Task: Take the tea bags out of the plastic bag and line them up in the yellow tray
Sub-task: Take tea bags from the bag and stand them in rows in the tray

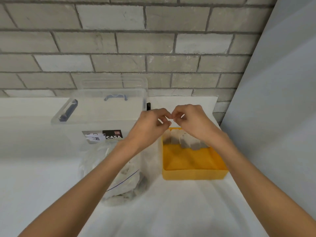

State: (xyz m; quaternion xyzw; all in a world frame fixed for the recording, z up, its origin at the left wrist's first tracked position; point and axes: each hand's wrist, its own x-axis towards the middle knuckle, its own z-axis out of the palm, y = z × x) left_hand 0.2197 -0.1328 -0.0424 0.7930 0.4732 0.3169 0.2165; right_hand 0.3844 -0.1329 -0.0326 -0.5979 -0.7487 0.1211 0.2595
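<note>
Both hands met in the air above the far end of the yellow tray (193, 175). The left hand (152, 124) had its fingers curled in tight, thumb and forefinger drawn together in a pinch. The right hand (191, 120) mirrored it, fingers bent and bunched. The fingertips (168, 115) of the two hands touched or nearly touched. Whether anything was caught in those pinches could not be told, since nothing showed there. Below the right hand, a row of tea bags (184, 141) stood on edge along the tray's far wall, side by side, with the near part of the tray's floor bare. The plastic bag (119, 182) lay on the white table (171, 211) just beside the tray on the left, partly under the left forearm, with more tea bags dimly visible through it. Behind the bag stood a clear storage box (102, 108) with blue handles and a label (106, 135) reading CASA, set against the grey brick wall (119, 40).
</note>
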